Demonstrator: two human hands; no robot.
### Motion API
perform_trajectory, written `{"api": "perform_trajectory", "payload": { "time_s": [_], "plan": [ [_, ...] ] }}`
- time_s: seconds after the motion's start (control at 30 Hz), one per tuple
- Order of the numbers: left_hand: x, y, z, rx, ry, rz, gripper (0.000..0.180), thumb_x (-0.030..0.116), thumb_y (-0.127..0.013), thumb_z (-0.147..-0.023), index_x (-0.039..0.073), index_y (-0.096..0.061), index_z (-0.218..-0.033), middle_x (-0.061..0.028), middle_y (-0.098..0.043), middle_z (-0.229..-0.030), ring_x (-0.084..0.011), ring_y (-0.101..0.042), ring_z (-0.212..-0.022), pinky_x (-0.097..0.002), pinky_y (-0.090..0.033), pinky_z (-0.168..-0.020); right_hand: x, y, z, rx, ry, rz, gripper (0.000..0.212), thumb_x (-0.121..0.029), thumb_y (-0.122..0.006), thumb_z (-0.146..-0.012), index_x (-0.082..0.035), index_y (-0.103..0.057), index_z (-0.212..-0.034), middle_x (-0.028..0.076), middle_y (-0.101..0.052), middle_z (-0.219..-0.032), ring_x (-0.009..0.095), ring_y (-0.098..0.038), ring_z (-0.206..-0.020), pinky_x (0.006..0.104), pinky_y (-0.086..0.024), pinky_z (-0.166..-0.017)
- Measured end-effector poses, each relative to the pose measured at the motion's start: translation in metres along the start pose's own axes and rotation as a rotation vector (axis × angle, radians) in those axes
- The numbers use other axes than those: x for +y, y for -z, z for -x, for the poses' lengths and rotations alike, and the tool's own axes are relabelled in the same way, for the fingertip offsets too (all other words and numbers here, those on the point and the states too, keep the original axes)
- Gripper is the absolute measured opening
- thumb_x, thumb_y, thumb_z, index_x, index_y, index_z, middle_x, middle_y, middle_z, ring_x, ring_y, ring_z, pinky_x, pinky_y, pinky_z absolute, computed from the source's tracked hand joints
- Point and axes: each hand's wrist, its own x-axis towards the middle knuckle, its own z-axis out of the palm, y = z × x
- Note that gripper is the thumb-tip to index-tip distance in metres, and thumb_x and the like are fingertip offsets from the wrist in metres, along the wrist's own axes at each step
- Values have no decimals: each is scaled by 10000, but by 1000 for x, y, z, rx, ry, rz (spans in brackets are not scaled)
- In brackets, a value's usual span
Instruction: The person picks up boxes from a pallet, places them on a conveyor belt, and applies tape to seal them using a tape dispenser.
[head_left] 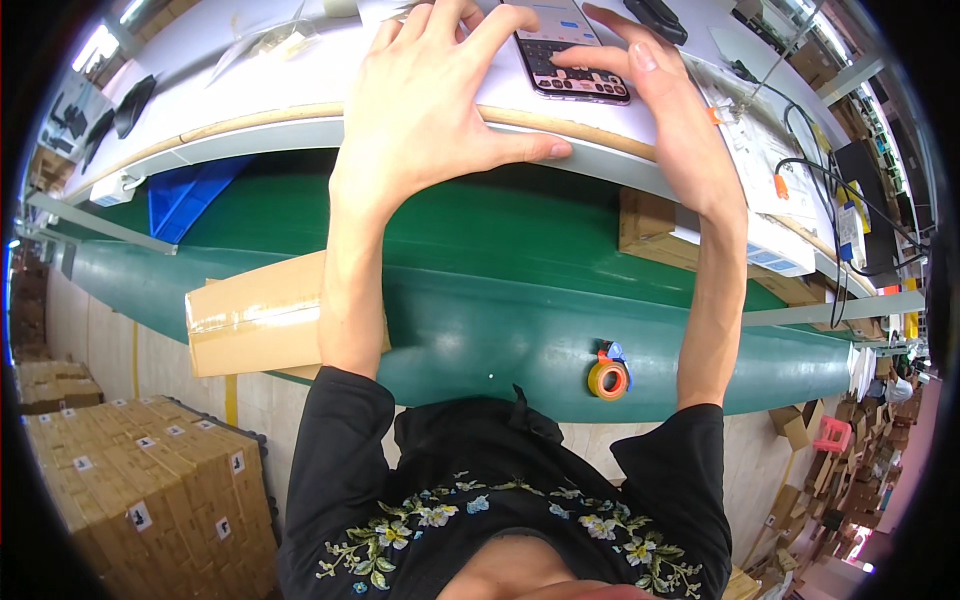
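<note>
A smartphone [570, 52] lies flat on the white upper shelf [300, 75] of a workstation, near its rounded front edge, screen up and lit with an on-screen keyboard showing; both of the person's hands are raised over it; the left hand [430, 105] is spread wide, fingers fanned, its thumb stretched along the shelf's grey edge and its fingertips at the phone's left side, clasping nothing; the right hand [665, 110] is likewise open, not pinching, its thumb tip pressing on the keyboard area of the screen while the fingers curve past the phone's right edge; whether those fingers touch the casing I cannot tell. The phone looks a thin, rigid slab with a glossy glass face, so it is probably light, slippery and easily cracked if dropped off the shelf; the safest hold would seem to be across its two long side edges, thumb on one and fingers on the other, rather than on the glass. Below the shelf runs a green conveyor belt [500, 260]; a cardboard box [255, 320] sealed with tape sits on it under the left forearm, another cardboard box [650, 225] lies to the right under the shelf, and a roll of orange tape [607, 378] rests on the belt's near edge; stacked cartons [150, 490] stand on the floor at lower left.
</note>
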Motion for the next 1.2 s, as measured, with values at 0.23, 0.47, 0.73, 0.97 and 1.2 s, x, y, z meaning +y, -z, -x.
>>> {"api": "perform_trajectory", "payload": {
  "time_s": [0.23, 0.47, 0.73, 0.97, 1.2],
  "plan": [
    [0, 3, 0, -24, 13, 13, 747, 548, -759, -599, 101, -523, -1149, -135, -481, -984, -305, -519, -932, -409, -445, -778, 37, -5, -3, 180, 118, -110, 586, -363, -185, -974, -31, -665, -1024, 112, -559, -1250, 249, -503, -1122, 349, -276, -1041],
    [-1, -2, 0, -10, 29, -21, 723, 533, -767, -598, 114, -534, -1139, -125, -477, -987, -296, -515, -935, -406, -440, -784, 41, -7, -2, 323, -6, -31, 524, -291, -275, -932, -14, -715, -865, 85, -602, -1196, 220, -504, -1107, 334, -264, -1043],
    [-11, -6, 0, -4, -110, 9, 668, 479, -766, -624, 133, -532, -1145, -113, -472, -984, -281, -497, -959, -396, -426, -808, 42, -6, -1, 291, -7, -23, 471, -229, -305, -877, -9, -722, -871, 84, -601, -1201, 231, -490, -1154, 339, -285, -1038],
    [-1, 4, 0, -29, -35, 76, 673, 470, -771, -619, 139, -522, -1149, -105, -477, -991, -277, -500, -978, -400, -423, -816, 14, 2, 4, 148, 190, -189, 395, -184, -331, -908, -36, -685, -1004, 193, -500, -1284, 345, -421, -1217, 366, -271, -1056],
    [-5, 0, 1, -8, 8, 52, 701, 478, -791, -585, 126, -535, -1134, -118, -499, -1026, -310, -524, -972, -417, -438, -816, 23, -2, 0, 89, 108, -17, 398, -187, -350, -873, -19, -695, -980, 205, -519, -1261, 330, -433, -1216, 366, -281, -1050]
  ]
}}
